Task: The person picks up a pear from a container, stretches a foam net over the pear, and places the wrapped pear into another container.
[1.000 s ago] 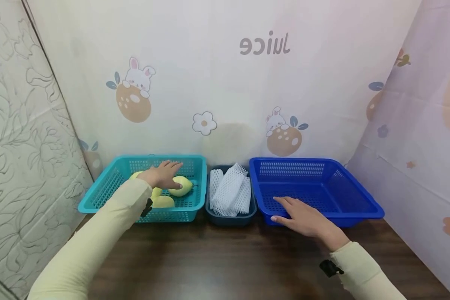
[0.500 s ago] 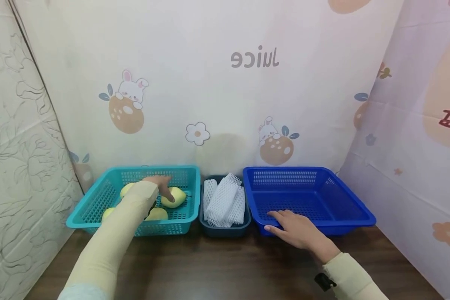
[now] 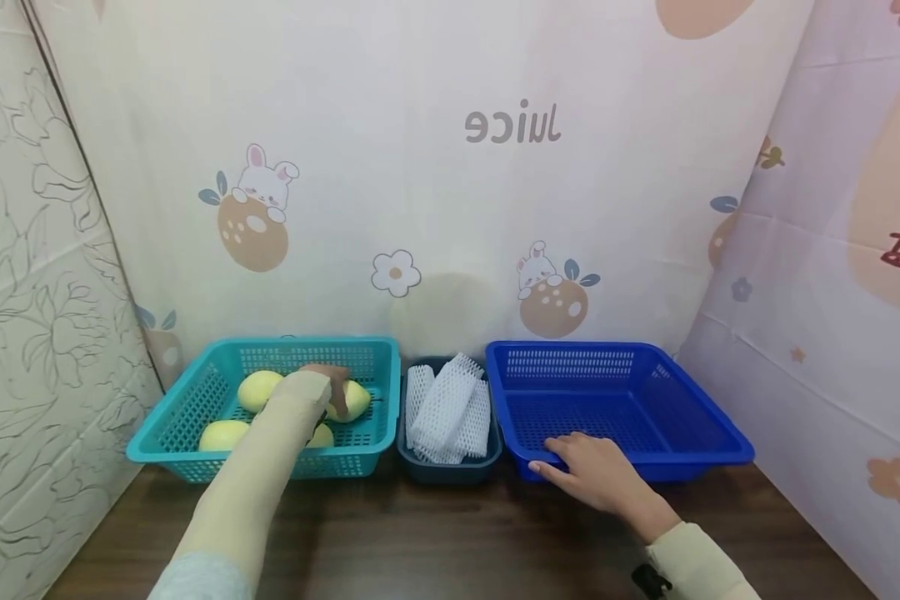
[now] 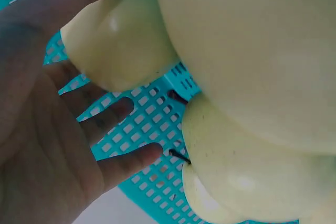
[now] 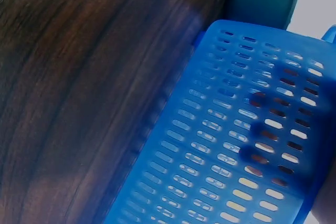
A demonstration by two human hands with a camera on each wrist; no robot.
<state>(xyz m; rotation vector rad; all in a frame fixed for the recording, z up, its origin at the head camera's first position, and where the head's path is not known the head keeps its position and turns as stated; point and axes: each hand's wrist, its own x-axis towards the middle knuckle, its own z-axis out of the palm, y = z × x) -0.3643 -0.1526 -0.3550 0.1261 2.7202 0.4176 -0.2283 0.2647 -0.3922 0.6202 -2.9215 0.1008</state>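
Observation:
In the head view my left hand (image 3: 332,385) reaches down into the teal basket (image 3: 387,425) over the right-hand pale yellow pear (image 3: 356,402). The left wrist view has that pear (image 4: 118,45) between thumb and fingers, the thumb overlapping its top and the index and middle fingers passing partly behind it. Ring and little fingers (image 4: 131,161) stretch out over the basket mesh. My right hand (image 3: 592,471) rests at the front rim of the blue basket (image 3: 690,460), fingers bent over the rim, which hides their tips. Dark finger shapes show through the slotted wall (image 5: 210,156).
Several other pears (image 3: 258,390) lie in the teal basket. Between the baskets stands a small dark tub (image 3: 450,473) with white foam net sleeves (image 3: 446,417). All three stand on a dark wooden table (image 3: 435,542) before a printed curtain (image 3: 450,208).
My left hand has come down and round onto the right-hand pear. My right hand's fingers have bent down over the blue basket's rim. The head view has tilted up slightly.

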